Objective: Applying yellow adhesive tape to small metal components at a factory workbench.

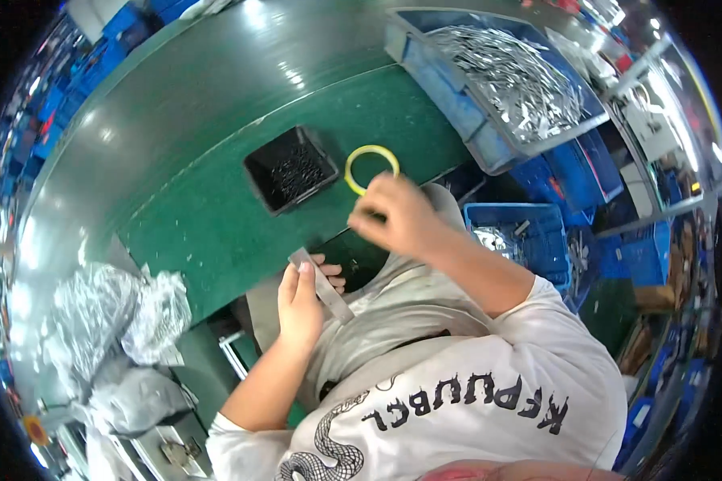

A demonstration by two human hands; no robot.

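My left hand point(301, 301) is closed around a flat grey metal strip point(322, 286), which it holds at a slant above my lap. The thumb lies on the strip's face and the fingers come out behind it. My right hand point(397, 218) is raised to the right of the strip, its fingers bent and smeared by motion; whether anything is in them I cannot make out. Just beyond it, a yellow ring point(348, 170), like a roll of tape, lies on the green tabletop point(208, 200). Left of the ring sits a black square tray point(257, 180) with many small black parts inside.
A large blue-grey crate point(449, 92) full of thin metal strips point(513, 76) stands at the far right. Below it is a smaller blue bin point(529, 215) with some shiny pieces. Clear plastic bags point(96, 321) lie at the left. A raised metal surface point(192, 96) runs behind the tabletop.
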